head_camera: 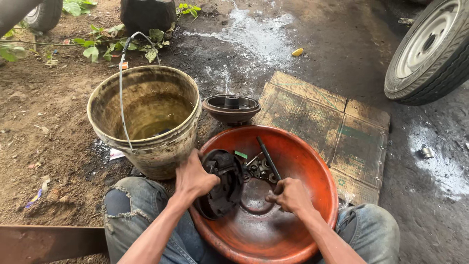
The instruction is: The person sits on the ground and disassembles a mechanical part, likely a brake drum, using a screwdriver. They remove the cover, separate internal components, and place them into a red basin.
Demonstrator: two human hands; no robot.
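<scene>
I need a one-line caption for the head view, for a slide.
Left hand holds a black brake plate upright in an orange basin; right hand grips a dark rod, beside a bucket.

left hand (194,177) grips black greasy round brake plate (222,183) on edge | right hand (291,194) holds dark slim brush (268,157) | round orange metal basin (303,161) | dirty plastic bucket (146,110) beside

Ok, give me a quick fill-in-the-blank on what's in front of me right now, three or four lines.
1. The left hand grips a black brake assembly standing on edge inside the ____ basin.
2. The right hand holds a thin black ____.
3. The dirty bucket left of the basin holds murky ____.
4. Flattened ____ lies on the ground right of the basin.

Missing words: orange; rod; liquid; cardboard
</scene>
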